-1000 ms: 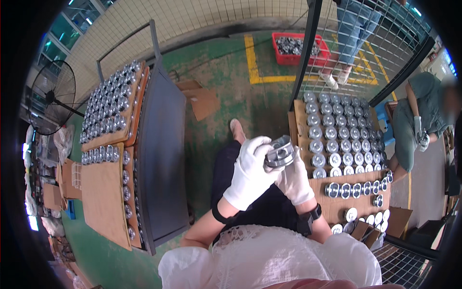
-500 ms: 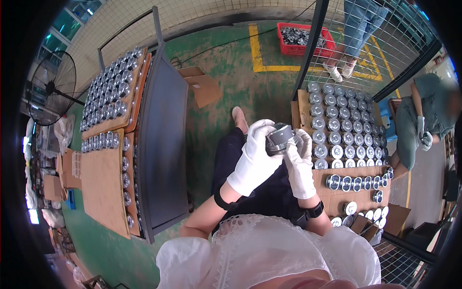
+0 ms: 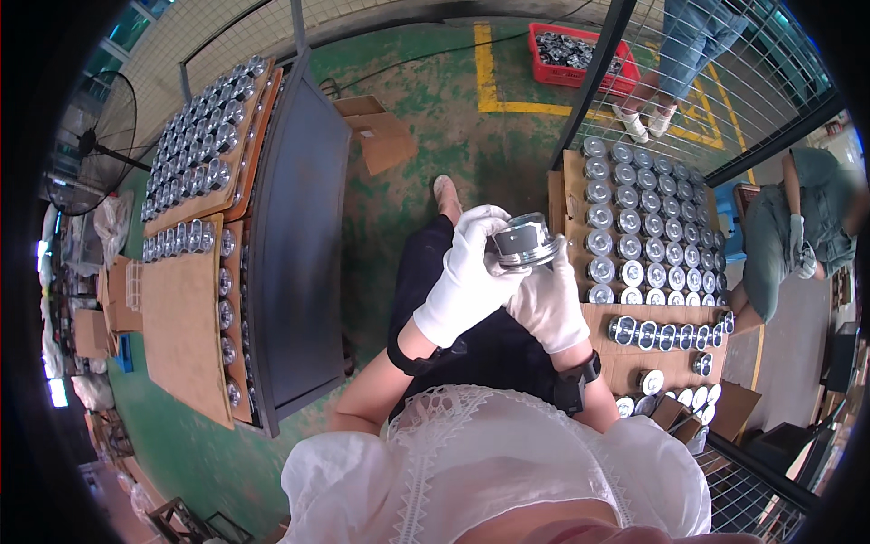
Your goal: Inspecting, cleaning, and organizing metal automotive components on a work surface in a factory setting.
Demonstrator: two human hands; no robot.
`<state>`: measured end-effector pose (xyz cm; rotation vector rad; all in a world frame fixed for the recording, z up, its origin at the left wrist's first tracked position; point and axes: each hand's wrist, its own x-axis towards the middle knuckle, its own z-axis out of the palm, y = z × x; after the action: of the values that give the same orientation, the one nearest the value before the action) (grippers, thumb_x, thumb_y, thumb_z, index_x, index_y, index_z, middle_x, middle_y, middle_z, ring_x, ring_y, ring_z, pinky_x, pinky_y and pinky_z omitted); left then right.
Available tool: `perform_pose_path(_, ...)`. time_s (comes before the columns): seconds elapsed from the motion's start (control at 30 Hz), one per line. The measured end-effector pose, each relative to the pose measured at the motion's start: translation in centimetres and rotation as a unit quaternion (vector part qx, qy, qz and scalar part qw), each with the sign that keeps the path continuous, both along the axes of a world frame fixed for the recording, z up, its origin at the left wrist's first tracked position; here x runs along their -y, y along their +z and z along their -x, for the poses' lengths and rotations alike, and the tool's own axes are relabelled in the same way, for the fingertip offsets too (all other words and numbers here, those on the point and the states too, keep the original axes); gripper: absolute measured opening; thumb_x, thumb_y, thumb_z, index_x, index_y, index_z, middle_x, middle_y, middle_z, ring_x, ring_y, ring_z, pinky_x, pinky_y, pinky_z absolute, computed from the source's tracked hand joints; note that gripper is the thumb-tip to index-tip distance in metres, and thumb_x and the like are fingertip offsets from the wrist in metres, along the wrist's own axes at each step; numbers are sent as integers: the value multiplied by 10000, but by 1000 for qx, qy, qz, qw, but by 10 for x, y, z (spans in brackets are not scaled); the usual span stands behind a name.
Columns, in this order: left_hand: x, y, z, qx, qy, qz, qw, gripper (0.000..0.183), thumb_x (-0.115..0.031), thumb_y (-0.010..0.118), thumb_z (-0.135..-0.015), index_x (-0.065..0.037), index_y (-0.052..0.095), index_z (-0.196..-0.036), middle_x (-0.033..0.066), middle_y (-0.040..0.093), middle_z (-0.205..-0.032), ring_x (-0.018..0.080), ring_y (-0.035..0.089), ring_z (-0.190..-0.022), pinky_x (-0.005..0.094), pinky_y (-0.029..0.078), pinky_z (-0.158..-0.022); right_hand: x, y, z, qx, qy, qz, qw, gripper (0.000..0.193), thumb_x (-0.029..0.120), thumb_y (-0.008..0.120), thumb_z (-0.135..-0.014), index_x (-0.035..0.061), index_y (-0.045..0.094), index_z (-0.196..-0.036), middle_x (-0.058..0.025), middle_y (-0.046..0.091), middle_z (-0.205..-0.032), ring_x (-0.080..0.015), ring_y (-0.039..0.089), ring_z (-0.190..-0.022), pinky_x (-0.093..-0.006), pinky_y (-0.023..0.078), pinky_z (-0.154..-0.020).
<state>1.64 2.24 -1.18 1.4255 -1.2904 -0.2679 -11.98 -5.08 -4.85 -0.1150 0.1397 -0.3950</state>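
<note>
A metal engine piston [image 3: 522,239] is held up in front of me, its dark-coated skirt upward and its bright ringed end tilted toward the lower right. My left hand [image 3: 469,279], in a white glove, grips it from the left, fingers curled round its side. My right hand [image 3: 553,304], also gloved, closes on it from below and the right, with fingertips at the ringed end. Rows of similar pistons [image 3: 627,221] stand on cardboard just right of my hands. Nearer to me, a row of pistons lies on its side [image 3: 666,336].
To the left, a grey cart [image 3: 299,245] carries boards with more pistons [image 3: 207,136]. A red crate [image 3: 584,77] of metal parts sits on the floor ahead, behind wire mesh. Flattened cardboard [image 3: 381,136] lies nearby. A gloved co-worker [image 3: 770,236] is at the right; another person stands beyond the mesh.
The piston has been turned in my hands, so its ringed end now points more toward the right. My right hand has shifted lower around it. The whole view has moved slightly.
</note>
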Motion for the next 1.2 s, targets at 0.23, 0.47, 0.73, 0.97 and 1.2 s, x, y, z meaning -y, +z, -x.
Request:
perform_pose_path(0.23,-3,3,-3,66,29,-21,997,619,-65,883,-686,-60,514,-1183,139,559,-1283,343,626,-1165,409,547,-937,2,18,2,-116,-94,192,970,703,600,464,-1039,25,447,-1443,-167,631,-1305,-310,681,-1073,-411,552,-937)
perform_pose_path(0.47,1,11,7,40,13,-7,999,543,-49,853,-709,-48,530,-1146,154,553,-1282,361,665,-1083,423,604,-861,-1,20,2,-54,-17,-65,996,719,611,493,-1021,34,446,-1448,-153,607,-1338,-308,645,-1159,-419,540,-982)
perform_pose_path(0.73,2,-2,2,64,45,-75,994,521,-57,832,-719,-22,550,-1156,167,543,-1312,368,671,-1085,429,599,-863,-8,3,3,-280,-229,268,893,464,205,589,-1052,63,407,-1455,-96,570,-1326,-235,595,-1215,-390,507,-1049)
perform_pose_path(0.97,5,-21,4,55,19,-125,990,505,-49,778,-750,-21,542,-1196,179,528,-1328,385,657,-1111,463,578,-898,-18,5,-2,-434,-305,513,675,728,30,839,-757,43,430,-1359,-154,570,-1256,-228,654,-1083,-364,561,-947)
perform_pose_path(1.2,6,-32,5,77,24,-107,991,541,-29,752,-752,-45,529,-1244,170,521,-1326,389,613,-1187,462,574,-921,-15,-5,-3,-476,-369,578,551,763,47,875,-681,26,435,-1305,-177,552,-1247,-313,632,-1097,-405,541,-943)
